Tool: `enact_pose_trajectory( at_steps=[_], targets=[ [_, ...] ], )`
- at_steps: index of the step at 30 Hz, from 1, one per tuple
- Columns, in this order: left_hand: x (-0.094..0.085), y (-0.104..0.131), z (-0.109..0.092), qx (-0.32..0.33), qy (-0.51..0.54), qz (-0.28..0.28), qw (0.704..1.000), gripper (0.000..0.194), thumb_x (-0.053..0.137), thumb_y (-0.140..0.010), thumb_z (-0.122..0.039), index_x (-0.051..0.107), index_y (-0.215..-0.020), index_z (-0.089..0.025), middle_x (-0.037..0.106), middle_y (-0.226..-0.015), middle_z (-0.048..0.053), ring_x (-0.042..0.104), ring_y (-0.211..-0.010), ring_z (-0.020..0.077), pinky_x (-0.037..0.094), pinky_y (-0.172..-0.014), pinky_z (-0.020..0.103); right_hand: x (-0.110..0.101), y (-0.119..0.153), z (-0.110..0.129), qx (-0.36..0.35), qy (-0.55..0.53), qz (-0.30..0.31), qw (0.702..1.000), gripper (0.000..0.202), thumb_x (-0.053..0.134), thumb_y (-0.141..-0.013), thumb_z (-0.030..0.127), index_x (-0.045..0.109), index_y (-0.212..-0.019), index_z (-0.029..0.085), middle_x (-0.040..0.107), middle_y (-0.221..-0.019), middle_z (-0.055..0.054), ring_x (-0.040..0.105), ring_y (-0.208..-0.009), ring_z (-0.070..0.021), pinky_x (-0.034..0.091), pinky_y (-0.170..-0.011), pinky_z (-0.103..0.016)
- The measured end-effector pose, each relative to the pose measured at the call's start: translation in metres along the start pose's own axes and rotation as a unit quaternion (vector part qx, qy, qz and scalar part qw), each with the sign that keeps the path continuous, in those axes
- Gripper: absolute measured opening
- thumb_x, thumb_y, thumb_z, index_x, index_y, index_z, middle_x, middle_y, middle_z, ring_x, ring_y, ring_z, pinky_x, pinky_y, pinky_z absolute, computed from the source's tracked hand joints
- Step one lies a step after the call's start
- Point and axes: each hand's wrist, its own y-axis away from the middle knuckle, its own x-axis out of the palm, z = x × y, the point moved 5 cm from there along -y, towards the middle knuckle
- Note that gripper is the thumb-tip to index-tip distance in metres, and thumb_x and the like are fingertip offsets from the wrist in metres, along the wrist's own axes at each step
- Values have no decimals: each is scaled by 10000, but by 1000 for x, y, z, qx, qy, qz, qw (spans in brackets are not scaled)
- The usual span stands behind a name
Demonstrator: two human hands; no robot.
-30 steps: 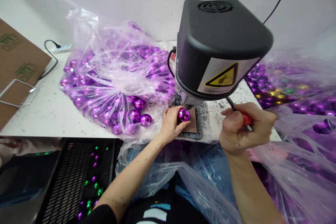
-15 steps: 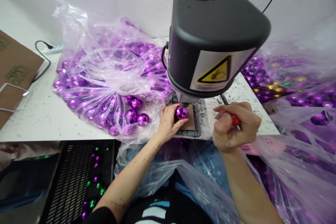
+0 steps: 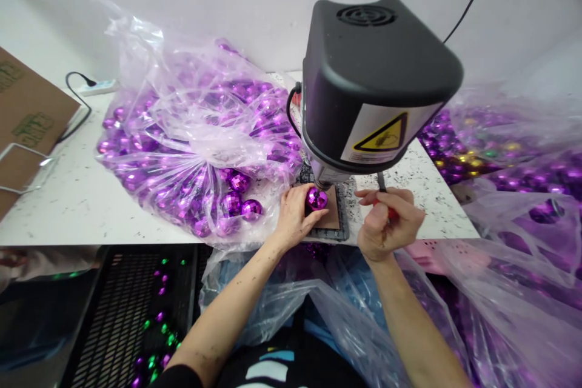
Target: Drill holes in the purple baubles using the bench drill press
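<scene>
Beneath the chuck of a black drill press (image 3: pixel 382 66), my left hand (image 3: pixel 294 213) grips a shiny purple faceted ball (image 3: pixel 317 198). The ball rests on a brown board (image 3: pixel 328 211) over a dark base plate. To the right of it, my right hand (image 3: pixel 390 223) is wrapped round the lever handle (image 3: pixel 385 209), whose red grip shows between the fingers. The chuck's tip is close above the ball; whether it touches cannot be made out. Left of my left hand, a loose purple ball (image 3: pixel 251 210) lies on clear plastic.
A big clear bag (image 3: pixel 195 127) of purple balls covers the table's left part. Dark shavings dot the white table (image 3: pixel 59 206). A cardboard box (image 3: pixel 31 115) stands far left, a black crate (image 3: pixel 118 297) below. More bagged balls (image 3: pixel 536 176) are at the right.
My right hand has moved left and slightly down with the lever, nearer the drill press. My left hand still holds the ball. The whole view has shifted slightly.
</scene>
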Motion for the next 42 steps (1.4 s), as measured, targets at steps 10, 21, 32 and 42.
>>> enact_pose_trajectory(
  at_steps=[10,21,32,42],
  targets=[
    [-2,4,-2,31,-2,-37,999,515,694,-874,-384,468,-1297,-195,616,-1249,112,565,-1188,262,345,-1096,464,7,-101,10,35,80,18,996,307,507,-923,431,579,-862,139,514,-701,40,495,-521,-14,327,-475,-167],
    [-20,79,-49,87,-70,67,991,788,692,-851,-474,322,-1486,-190,510,-1402,169,497,-1281,307,383,-1087,493,26,-118,7,84,3,21,996,488,456,-881,622,434,-806,140,398,-559,81,472,-427,-18,256,-405,-134],
    [-106,40,39,-98,-305,91,943,392,704,-835,-222,612,-1215,-198,641,-1128,114,619,-1051,285,469,-924,421,25,-119,6,83,11,9,996,518,472,-858,649,434,-797,136,364,-518,84,460,-403,-30,237,-391,-129],
    [-109,35,7,-214,456,32,863,502,741,-817,-398,604,-1264,-212,644,-1044,55,617,-782,132,451,-616,213,31,-135,1,91,85,39,991,601,404,-841,707,403,-694,124,309,-552,70,332,-509,20,229,-541,-184]
  ],
)
